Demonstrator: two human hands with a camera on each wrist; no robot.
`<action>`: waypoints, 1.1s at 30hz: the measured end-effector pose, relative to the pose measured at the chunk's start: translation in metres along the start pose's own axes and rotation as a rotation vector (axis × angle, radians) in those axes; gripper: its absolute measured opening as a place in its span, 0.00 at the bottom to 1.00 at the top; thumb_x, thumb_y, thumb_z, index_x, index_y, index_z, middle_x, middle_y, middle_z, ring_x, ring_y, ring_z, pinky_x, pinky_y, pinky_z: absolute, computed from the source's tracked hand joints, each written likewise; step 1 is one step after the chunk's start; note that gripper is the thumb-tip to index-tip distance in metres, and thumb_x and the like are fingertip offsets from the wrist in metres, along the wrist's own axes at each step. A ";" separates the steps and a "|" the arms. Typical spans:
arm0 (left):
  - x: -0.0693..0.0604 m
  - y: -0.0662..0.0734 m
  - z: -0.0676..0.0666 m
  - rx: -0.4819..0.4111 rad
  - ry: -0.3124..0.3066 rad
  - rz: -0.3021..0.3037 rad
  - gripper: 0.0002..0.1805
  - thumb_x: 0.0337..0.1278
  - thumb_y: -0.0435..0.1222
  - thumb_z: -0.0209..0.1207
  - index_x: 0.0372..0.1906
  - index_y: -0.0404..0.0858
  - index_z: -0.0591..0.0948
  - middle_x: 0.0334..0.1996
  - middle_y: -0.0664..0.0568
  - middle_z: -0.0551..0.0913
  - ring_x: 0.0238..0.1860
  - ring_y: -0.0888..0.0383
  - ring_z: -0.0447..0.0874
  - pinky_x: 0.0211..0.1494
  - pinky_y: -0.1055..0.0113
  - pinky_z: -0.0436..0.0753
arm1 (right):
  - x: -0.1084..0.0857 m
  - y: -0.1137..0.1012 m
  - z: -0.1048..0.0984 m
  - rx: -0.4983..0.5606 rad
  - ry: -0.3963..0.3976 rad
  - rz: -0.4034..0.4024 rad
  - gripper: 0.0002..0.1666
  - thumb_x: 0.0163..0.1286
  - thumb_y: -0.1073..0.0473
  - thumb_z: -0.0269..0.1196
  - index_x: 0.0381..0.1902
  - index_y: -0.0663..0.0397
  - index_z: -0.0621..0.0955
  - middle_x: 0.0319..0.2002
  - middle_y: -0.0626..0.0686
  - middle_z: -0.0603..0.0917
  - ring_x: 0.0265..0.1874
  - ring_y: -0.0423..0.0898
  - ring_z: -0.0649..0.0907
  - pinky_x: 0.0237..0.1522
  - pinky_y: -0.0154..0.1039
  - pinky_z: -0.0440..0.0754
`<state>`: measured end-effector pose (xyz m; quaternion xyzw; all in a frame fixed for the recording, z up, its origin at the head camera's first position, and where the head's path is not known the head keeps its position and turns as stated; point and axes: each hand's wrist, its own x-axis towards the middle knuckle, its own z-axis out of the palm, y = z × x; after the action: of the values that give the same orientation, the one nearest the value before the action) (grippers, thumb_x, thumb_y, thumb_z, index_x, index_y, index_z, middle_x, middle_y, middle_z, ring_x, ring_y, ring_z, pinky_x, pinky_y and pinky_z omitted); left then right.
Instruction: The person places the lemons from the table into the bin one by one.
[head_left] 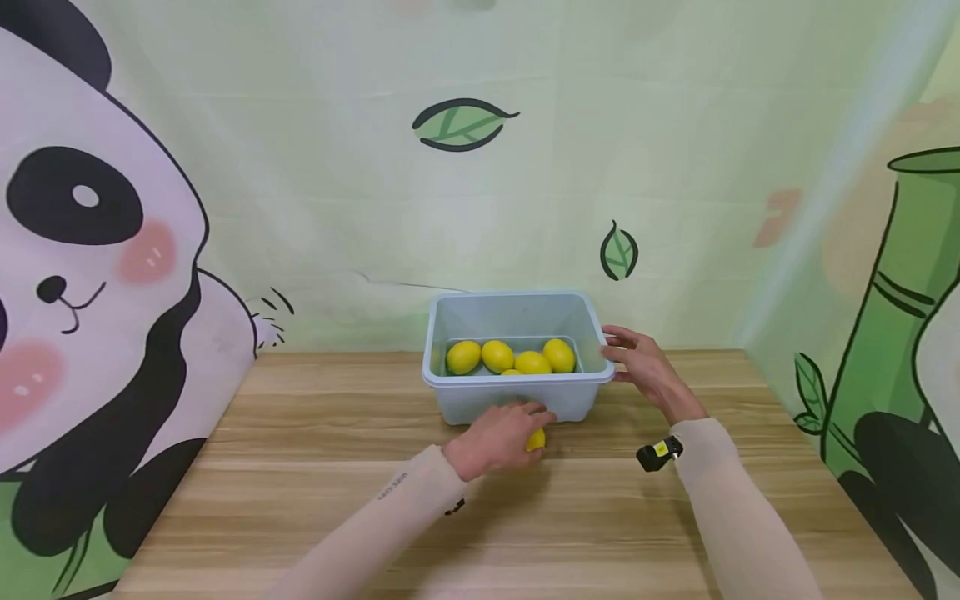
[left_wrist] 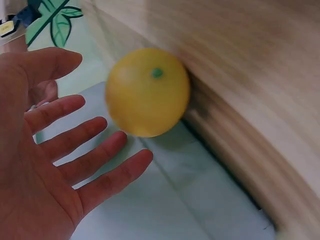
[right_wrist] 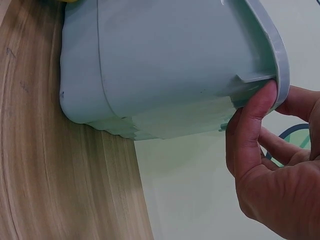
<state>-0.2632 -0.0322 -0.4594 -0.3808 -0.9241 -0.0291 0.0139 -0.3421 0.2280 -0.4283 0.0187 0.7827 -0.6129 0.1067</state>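
Note:
A light blue plastic bin (head_left: 517,402) stands on the table near the back wall, with several yellow lemons (head_left: 532,363) lying on its floor. My right hand (head_left: 648,372) holds the bin's right rim; in the right wrist view its fingers (right_wrist: 252,127) curl under the edge. In front of the bin, my left hand (head_left: 498,437) reaches over a single lemon (head_left: 536,440) on the table. The left wrist view shows that lemon (left_wrist: 147,92) with a green stem dot, just beyond the spread fingers (left_wrist: 117,177) and not gripped.
The wood-grain table (head_left: 330,400) extends left, right and in front of the bin. Behind it hangs a pale green backdrop (head_left: 330,183) printed with a panda, leaves and bamboo. Each wrist wears a small black device (head_left: 657,454).

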 end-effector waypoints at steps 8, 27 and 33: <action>0.001 -0.001 0.012 0.026 -0.032 0.028 0.27 0.60 0.46 0.61 0.64 0.47 0.75 0.54 0.54 0.80 0.48 0.56 0.81 0.49 0.60 0.84 | -0.002 -0.001 0.000 -0.001 -0.007 0.000 0.34 0.74 0.57 0.56 0.75 0.49 0.61 0.70 0.62 0.65 0.63 0.62 0.72 0.49 0.38 0.85; -0.005 0.001 0.029 0.031 -0.183 0.009 0.18 0.58 0.44 0.63 0.54 0.52 0.79 0.48 0.58 0.80 0.46 0.60 0.79 0.50 0.64 0.82 | -0.001 -0.003 -0.001 -0.005 -0.001 0.001 0.34 0.74 0.57 0.56 0.75 0.48 0.61 0.70 0.61 0.65 0.63 0.60 0.72 0.48 0.37 0.85; -0.007 0.002 0.029 0.006 -0.206 0.010 0.15 0.55 0.44 0.65 0.48 0.51 0.81 0.42 0.59 0.79 0.38 0.63 0.76 0.42 0.67 0.81 | -0.001 -0.001 -0.001 -0.007 0.000 0.006 0.34 0.74 0.57 0.56 0.76 0.48 0.61 0.71 0.62 0.65 0.63 0.60 0.72 0.47 0.36 0.85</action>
<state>-0.2570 -0.0334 -0.4884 -0.3863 -0.9188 0.0127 -0.0798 -0.3415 0.2291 -0.4266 0.0207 0.7846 -0.6100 0.1087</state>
